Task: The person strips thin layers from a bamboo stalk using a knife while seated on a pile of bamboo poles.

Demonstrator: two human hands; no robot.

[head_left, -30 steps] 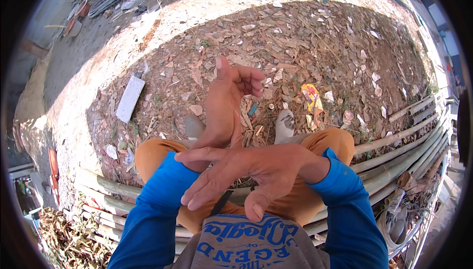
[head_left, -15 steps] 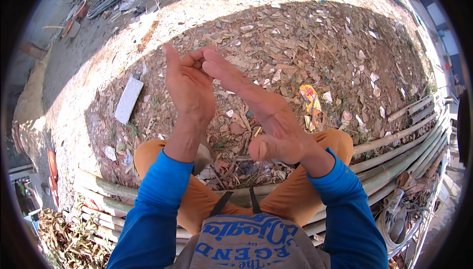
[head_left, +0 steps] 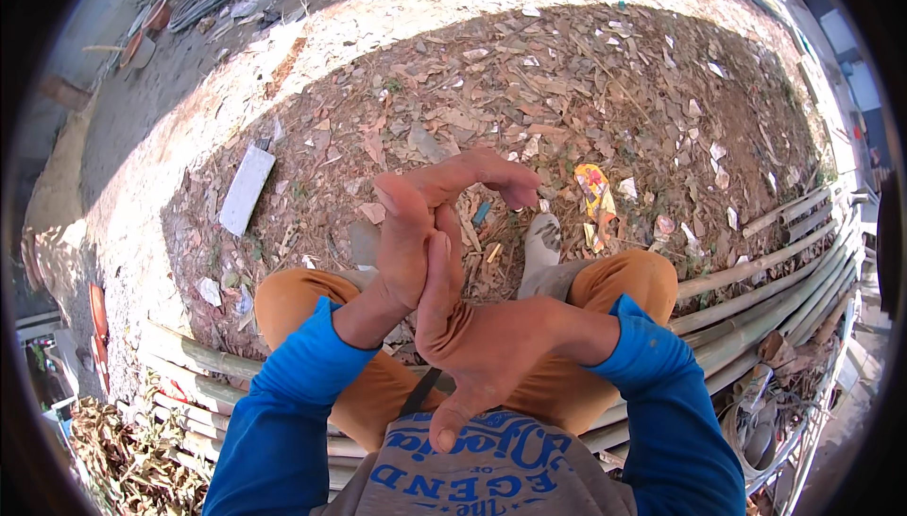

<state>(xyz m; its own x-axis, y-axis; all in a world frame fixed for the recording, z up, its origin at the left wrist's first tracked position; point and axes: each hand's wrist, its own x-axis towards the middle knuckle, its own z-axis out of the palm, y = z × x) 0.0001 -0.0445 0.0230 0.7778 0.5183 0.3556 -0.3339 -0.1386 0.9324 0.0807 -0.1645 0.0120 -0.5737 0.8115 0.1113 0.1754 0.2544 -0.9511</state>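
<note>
My left hand [head_left: 408, 223] is raised in front of my knees, its fingers stretched and bent over to the right, with nothing in it. My right hand [head_left: 496, 341] lies lower and nearer, and its fingers point up and press against the palm side of my left hand. The right thumb stands apart, pointing down toward my grey shirt [head_left: 463, 473]. Both hands are open and empty, and some fingertips of the right hand are hidden behind the left.
I sit on bamboo poles [head_left: 756, 289], my socked foot [head_left: 540, 249] on leaf-strewn ground. A yellow wrapper [head_left: 595, 197] lies beyond my right knee, a pale flat block [head_left: 248, 190] to the left. Dry leaves [head_left: 128, 450] pile at lower left; a bucket [head_left: 756, 426] stands lower right.
Both hands have moved down and nearer. The left fingers have swung over to the right, and the right hand has dropped, its fingers now against the left palm. A socked foot has come into view.
</note>
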